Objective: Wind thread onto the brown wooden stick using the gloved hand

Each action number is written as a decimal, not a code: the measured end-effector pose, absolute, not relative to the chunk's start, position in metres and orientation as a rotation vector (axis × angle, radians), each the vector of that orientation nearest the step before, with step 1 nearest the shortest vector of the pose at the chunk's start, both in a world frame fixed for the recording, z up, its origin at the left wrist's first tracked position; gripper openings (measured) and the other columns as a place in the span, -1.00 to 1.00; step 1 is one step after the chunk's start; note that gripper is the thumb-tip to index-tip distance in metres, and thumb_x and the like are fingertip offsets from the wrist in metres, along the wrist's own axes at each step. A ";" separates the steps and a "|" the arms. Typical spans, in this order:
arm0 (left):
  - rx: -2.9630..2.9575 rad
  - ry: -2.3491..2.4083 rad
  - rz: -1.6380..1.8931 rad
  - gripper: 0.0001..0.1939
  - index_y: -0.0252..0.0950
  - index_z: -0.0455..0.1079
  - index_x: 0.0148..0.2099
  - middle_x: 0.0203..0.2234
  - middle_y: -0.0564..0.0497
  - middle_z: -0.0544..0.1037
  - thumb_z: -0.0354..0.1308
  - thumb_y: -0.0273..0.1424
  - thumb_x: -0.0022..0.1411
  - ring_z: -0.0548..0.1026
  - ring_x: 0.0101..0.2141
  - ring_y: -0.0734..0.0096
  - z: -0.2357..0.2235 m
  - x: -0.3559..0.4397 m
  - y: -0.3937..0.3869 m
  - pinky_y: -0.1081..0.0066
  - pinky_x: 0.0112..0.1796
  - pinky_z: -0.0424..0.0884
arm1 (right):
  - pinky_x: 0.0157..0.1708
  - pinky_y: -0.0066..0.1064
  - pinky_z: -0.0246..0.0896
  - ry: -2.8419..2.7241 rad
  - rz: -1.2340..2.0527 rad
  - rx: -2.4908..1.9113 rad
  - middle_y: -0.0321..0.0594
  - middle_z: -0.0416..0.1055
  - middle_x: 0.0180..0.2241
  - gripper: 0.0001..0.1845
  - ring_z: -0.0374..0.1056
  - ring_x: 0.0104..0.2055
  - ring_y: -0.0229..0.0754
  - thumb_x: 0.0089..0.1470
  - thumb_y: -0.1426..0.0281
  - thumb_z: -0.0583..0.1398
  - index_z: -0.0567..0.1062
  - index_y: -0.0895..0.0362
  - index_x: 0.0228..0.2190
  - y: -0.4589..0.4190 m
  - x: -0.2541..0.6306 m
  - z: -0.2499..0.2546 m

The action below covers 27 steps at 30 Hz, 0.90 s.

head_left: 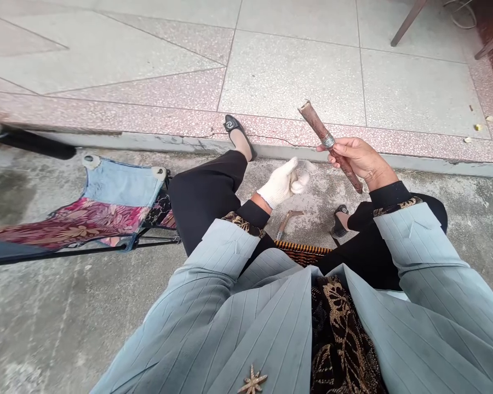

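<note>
Right grip [356,157] snug round stick [313,119], both ends free; gloved left grip [282,182] half-curled, contents unclear.

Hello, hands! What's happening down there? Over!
Right hand grips wire-wrapped stick. Gloved left hand curled, hold unclear. Bent stick lower down, not blocking hands.

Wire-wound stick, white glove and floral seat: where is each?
Wire-wound stick [327,140]: head view, on its silvery coil.
White glove [280,183]: head view, between cuff and fingers.
Floral seat [107,216]: head view, on its pinkish fabric.
</note>
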<state>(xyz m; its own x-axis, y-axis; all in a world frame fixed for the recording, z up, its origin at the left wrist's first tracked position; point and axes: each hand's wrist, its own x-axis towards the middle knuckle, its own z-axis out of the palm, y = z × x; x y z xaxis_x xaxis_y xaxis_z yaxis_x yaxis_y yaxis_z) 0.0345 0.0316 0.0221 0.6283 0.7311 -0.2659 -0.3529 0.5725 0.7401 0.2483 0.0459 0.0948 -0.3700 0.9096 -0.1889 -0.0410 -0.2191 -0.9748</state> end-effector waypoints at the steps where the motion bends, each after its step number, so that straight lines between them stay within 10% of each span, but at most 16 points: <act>1: 0.689 0.606 0.694 -0.47 -0.38 0.41 -0.15 -0.69 0.14 0.24 -0.08 0.02 0.36 0.01 -0.73 0.64 0.022 0.035 0.032 0.50 -0.65 -0.08 | -0.52 -0.49 0.25 -1.298 1.685 -1.103 -0.02 0.53 -0.13 -0.51 0.27 -0.41 -0.32 -0.14 0.06 0.42 0.56 0.21 -0.33 0.046 0.250 0.096; 7: 0.701 0.635 0.716 -0.67 -0.39 0.41 -0.12 -0.70 0.15 0.25 -0.06 -0.27 0.29 0.00 -0.75 0.62 0.016 0.036 0.033 0.50 -0.67 -0.09 | -0.53 -0.51 0.27 -1.287 1.669 -1.108 -0.02 0.52 -0.11 -0.50 0.29 -0.40 -0.32 -0.11 0.04 0.41 0.55 0.20 -0.32 0.047 0.256 0.098; 17: 1.060 0.772 0.742 -0.68 -0.37 0.41 -0.19 -0.56 0.12 0.38 0.17 -0.18 0.23 0.06 -0.70 0.71 0.007 0.035 0.034 0.52 -0.65 -0.06 | -0.49 -0.47 0.25 -1.318 1.563 -1.214 -0.09 0.53 -0.25 -0.49 0.29 -0.42 -0.31 -0.06 -0.01 0.37 0.50 0.17 -0.32 0.053 0.258 0.091; 27: 2.227 1.046 0.380 -0.69 -0.34 0.49 -0.06 -0.29 -0.09 0.58 0.00 -0.30 0.35 0.50 -0.29 0.31 0.011 0.035 0.028 0.40 -0.24 0.29 | -0.22 -0.24 0.21 -2.437 0.440 -2.232 0.20 0.51 -0.17 -0.66 0.43 -0.14 0.09 0.26 0.34 0.09 0.57 0.30 -0.12 0.056 0.237 0.071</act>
